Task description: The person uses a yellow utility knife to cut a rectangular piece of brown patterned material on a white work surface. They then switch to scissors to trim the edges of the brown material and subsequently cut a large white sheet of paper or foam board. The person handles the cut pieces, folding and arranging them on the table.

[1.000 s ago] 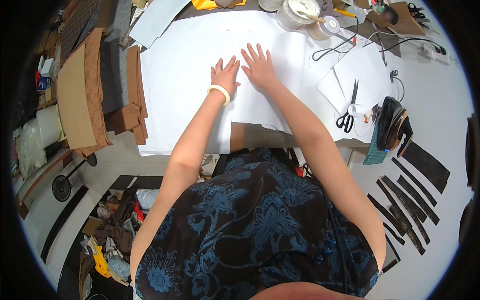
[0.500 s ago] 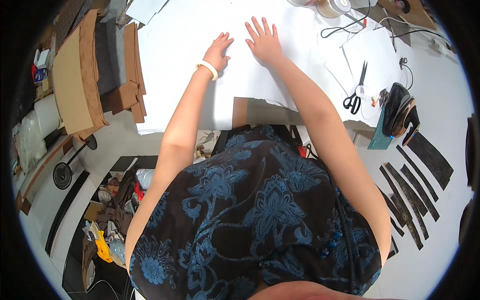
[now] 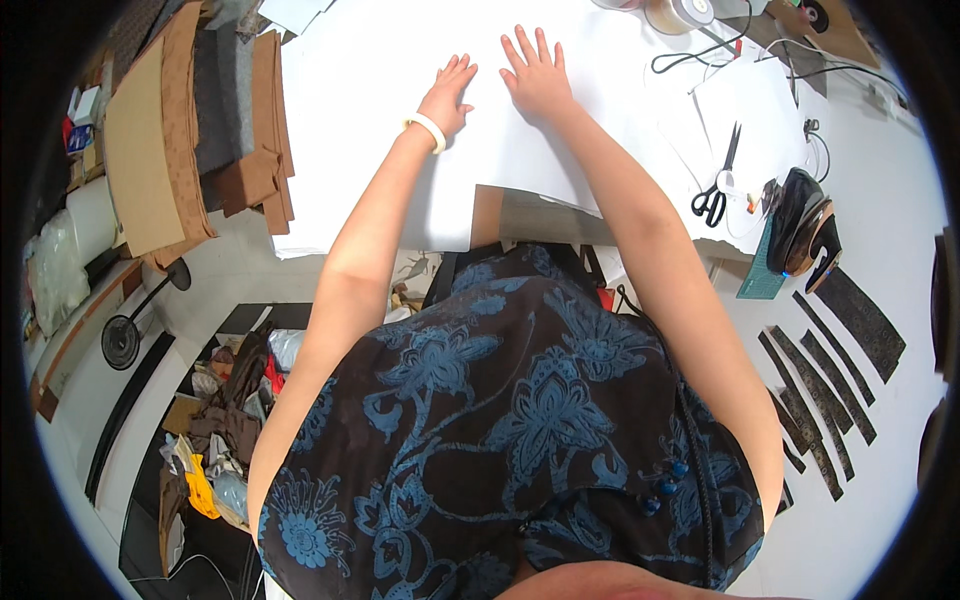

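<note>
Large white paper [image 3: 350,100] covers most of the table in front of me. Flat on it, fingers stretched out, rests my left hand [image 3: 443,101], with a pale bangle [image 3: 430,131] around the wrist. Just to its right my right hand [image 3: 538,80] also lies on the paper, its fingers spread and holding nothing. Black-handled scissors [image 3: 715,190] lie to the right of my right forearm, partly over a smaller white sheet [image 3: 745,110].
At the left stand stacked brown and tan sheets [image 3: 150,140]. A transparent tape roll [image 3: 682,14] and a black cable [image 3: 690,65] are at the far right. Dark cut strips [image 3: 820,380] lie at the right, near a green cutting mat [image 3: 757,262]. A fan-like round black object [image 3: 121,342] is at the left.
Both hands have shifted slightly farther away and to the right, still flat on the paper. The view has tilted a little; the scissors and other things appear where they were.
</note>
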Tool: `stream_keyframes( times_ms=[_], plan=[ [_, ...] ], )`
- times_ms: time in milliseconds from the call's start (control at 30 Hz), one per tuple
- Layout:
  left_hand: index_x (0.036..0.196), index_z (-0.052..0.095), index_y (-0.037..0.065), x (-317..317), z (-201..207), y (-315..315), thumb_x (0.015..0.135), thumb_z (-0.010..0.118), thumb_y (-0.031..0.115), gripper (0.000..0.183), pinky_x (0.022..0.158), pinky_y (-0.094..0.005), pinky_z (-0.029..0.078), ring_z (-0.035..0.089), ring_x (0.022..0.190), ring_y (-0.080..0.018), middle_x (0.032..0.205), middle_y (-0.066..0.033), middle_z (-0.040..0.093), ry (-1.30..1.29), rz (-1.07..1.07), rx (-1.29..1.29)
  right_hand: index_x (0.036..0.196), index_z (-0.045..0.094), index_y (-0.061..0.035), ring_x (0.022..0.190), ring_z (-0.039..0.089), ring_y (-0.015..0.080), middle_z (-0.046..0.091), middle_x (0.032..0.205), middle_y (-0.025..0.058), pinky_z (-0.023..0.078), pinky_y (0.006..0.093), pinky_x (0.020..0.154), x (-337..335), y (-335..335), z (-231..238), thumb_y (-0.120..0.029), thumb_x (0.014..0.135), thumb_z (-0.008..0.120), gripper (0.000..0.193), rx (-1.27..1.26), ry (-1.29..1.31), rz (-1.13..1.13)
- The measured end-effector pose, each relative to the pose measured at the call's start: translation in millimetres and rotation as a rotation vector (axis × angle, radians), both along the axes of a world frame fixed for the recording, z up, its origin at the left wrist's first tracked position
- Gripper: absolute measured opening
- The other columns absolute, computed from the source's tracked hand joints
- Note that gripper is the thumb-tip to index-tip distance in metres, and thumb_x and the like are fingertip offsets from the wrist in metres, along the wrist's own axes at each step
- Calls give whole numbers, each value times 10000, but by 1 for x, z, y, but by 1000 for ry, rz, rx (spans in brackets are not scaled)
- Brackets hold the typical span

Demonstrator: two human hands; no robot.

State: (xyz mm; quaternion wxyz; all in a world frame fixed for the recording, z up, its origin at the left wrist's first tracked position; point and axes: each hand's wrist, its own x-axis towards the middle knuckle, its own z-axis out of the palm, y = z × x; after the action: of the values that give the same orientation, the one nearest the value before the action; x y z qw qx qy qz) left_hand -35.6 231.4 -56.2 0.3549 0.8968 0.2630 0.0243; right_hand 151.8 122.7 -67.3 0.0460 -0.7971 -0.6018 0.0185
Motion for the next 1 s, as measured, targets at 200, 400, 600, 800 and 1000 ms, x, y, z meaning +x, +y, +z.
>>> stream_keyframes(
  times_ms=[200, 400, 600, 800, 1000],
  plan=[
    [1582, 337, 210, 11, 24, -12, 818, 811, 307, 904, 1255, -546, 181, 128, 1549, -383, 1686, -83, 184, 199, -136, 184, 1605, 290, -204, 1545, 175, 369, 211, 1680, 94, 174, 619, 1206, 0, -3, 6, -419, 1054, 439, 610, 42, 61, 10],
    [1561, 371, 171, 18, 30, -16, 784, 839, 284, 913, 1233, -619, 183, 91, 1543, -428, 1681, -15, 218, 289, -155, 171, 1601, 301, -204, 1545, 168, 356, 202, 1683, 73, 160, 593, 1219, -1, -1, 14, -432, 1061, 418, 598, -28, 35, 0],
    [1557, 377, 154, 18, 36, -14, 784, 845, 257, 909, 1240, -625, 130, 52, 1547, -426, 1670, -6, 253, 276, -153, 105, 1594, 317, -203, 1545, 169, 357, 219, 1678, 71, 174, 597, 1215, 2, -1, 14, -428, 1056, 438, 596, -10, 71, 2],
    [1551, 392, 153, 16, 37, -13, 791, 842, 271, 892, 1242, -624, 115, 38, 1548, -426, 1671, -3, 252, 260, -166, 94, 1587, 331, -195, 1533, 197, 388, 245, 1668, 86, 192, 625, 1197, 5, -3, 10, -398, 1027, 502, 620, 57, 145, 24],
    [1556, 385, 167, 17, 35, -15, 804, 835, 275, 883, 1243, -620, 109, 31, 1550, -423, 1679, -21, 226, 266, -161, 110, 1586, 334, -202, 1536, 195, 373, 243, 1670, 73, 189, 615, 1204, 5, -3, 10, -408, 1026, 501, 619, 50, 142, 15]
  ],
)
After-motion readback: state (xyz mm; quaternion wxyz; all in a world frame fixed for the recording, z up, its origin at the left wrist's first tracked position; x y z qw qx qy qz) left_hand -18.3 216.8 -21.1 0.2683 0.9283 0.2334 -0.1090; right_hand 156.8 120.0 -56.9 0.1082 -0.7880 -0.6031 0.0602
